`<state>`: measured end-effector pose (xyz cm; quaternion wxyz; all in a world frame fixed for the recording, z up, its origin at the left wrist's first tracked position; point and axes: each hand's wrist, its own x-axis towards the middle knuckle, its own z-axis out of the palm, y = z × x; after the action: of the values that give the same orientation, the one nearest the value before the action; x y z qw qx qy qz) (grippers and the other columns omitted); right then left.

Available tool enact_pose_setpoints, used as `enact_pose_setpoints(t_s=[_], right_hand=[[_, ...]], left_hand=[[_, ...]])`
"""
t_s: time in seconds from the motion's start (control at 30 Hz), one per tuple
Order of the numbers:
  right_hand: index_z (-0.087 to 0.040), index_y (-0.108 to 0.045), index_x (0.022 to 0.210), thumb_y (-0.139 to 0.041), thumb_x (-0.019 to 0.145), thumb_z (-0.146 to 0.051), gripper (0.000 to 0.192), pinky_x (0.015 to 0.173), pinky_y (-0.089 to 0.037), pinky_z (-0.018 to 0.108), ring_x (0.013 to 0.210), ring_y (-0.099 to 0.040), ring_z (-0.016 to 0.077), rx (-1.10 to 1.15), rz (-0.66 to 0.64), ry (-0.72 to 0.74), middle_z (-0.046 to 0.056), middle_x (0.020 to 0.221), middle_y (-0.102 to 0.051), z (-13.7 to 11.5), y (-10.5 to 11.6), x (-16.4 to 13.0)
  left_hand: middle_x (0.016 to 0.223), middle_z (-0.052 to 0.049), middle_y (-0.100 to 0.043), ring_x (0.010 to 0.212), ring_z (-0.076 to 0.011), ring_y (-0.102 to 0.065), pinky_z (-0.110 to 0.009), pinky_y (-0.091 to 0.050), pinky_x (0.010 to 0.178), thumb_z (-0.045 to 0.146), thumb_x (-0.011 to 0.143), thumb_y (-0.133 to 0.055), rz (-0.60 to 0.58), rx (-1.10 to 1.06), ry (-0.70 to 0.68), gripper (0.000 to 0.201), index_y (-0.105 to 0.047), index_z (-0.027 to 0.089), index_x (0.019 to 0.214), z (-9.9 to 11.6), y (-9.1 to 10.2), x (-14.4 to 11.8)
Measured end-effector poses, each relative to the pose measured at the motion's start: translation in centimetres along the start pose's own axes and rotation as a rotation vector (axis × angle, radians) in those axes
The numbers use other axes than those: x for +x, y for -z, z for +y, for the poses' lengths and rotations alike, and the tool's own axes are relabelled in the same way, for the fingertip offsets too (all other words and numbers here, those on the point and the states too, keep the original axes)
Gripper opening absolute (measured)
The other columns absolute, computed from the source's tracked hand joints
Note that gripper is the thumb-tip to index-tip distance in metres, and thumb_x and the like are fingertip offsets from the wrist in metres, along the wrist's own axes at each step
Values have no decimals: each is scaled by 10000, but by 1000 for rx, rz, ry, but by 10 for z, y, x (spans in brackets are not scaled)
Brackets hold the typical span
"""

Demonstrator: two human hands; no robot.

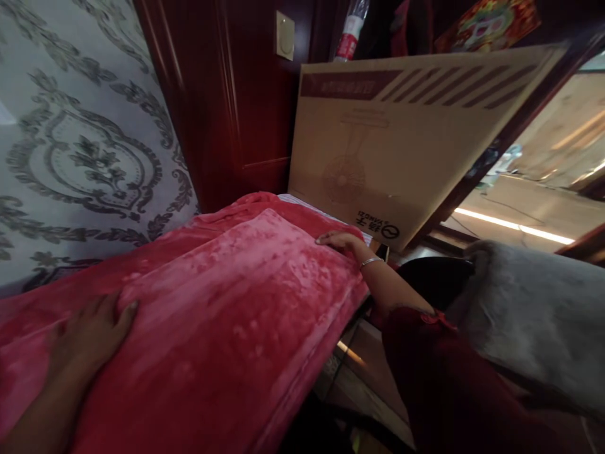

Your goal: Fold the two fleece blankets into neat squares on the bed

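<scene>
A red plush blanket [227, 315], folded in layers, spreads over the surface in front of me. Its upper layer shows paler, brushed patches. My left hand [92, 331] rests flat on the left part of the blanket, fingers apart and slightly blurred. At the far right edge of the blanket lies my right hand [341, 241], its fingers stretched over the fabric and the thumb side toward the corner. A silver bracelet [371, 261] circles the right wrist. Beneath the blanket's far edge, a strip of striped cloth [307, 207] peeks out.
A large cardboard box [397, 139] stands behind the blanket against a dark red wooden door [241, 94]. Patterned wallpaper [94, 151] covers the left wall. To the right is a seat with a grey fluffy cover [543, 315]. A bottle [350, 34] shows behind the box.
</scene>
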<state>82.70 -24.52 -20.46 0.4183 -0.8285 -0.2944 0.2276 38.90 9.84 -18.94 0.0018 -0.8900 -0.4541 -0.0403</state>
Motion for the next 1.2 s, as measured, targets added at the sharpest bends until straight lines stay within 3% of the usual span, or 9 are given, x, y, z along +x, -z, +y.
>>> enact_pose_setpoints(t_s=[0.13, 0.27, 0.57, 0.77, 1.0, 1.1, 1.2], right_hand=[[-163, -711, 794, -749, 694, -538, 390, 747, -536, 295, 760, -653, 187, 62, -85, -56, 60, 837, -747, 7, 9, -37], [-174, -684, 701, -797, 630, -478, 332, 643, -500, 261, 628, -585, 154, 32, -80, -106, 13, 691, -694, 9, 14, -55], [-180, -605, 644, -749, 686, -446, 305, 569, -416, 213, 593, -492, 116, 3, 150, -109, -44, 588, -559, 21, -6, -70], [-169, -689, 789, -769, 688, -467, 324, 529, -472, 248, 561, -552, 140, 140, 151, -128, 6, 657, -635, 22, -4, -92], [-194, -623, 736, -797, 605, -391, 294, 419, -406, 224, 424, -427, 100, 391, 248, -110, -55, 500, -498, 35, -15, -109], [-212, -590, 748, -745, 632, -401, 272, 462, -453, 241, 447, -457, 112, 546, 342, -97, -51, 514, -502, 41, -23, -111], [-228, -541, 732, -709, 652, -407, 258, 527, -514, 272, 503, -530, 138, 661, 406, -102, -30, 542, -537, 43, -33, -114]], left_hand=[[1434, -210, -499, 1299, -378, -463, -610, -329, 1078, 508, 966, -139, 13, -31, -12, 689, -446, 86, 1417, -2, 0, 2], [1443, -198, -496, 1324, -364, -443, -591, -311, 1100, 492, 970, -142, 2, -33, -12, 678, -432, 85, 1428, 0, 3, -1], [1449, -215, -486, 1323, -386, -450, -601, -318, 1091, 456, 979, -207, 10, -63, -15, 640, -426, 65, 1437, 3, 9, -7], [1447, -225, -488, 1333, -382, -442, -595, -289, 1114, 429, 994, -199, 30, -80, -36, 626, -426, 36, 1426, 3, 13, -16], [1437, -223, -508, 1333, -385, -459, -587, -307, 1116, 455, 975, -236, 52, -83, -25, 626, -481, 81, 1414, 0, 6, -12], [1493, -237, -442, 1373, -391, -419, -597, -301, 1124, 453, 966, -260, 86, -102, -2, 649, -421, 69, 1465, 1, 5, -14], [1592, -252, -266, 1449, -406, -294, -605, -285, 1136, 492, 957, -281, 208, -137, 14, 711, -328, 55, 1516, 2, 5, -18]])
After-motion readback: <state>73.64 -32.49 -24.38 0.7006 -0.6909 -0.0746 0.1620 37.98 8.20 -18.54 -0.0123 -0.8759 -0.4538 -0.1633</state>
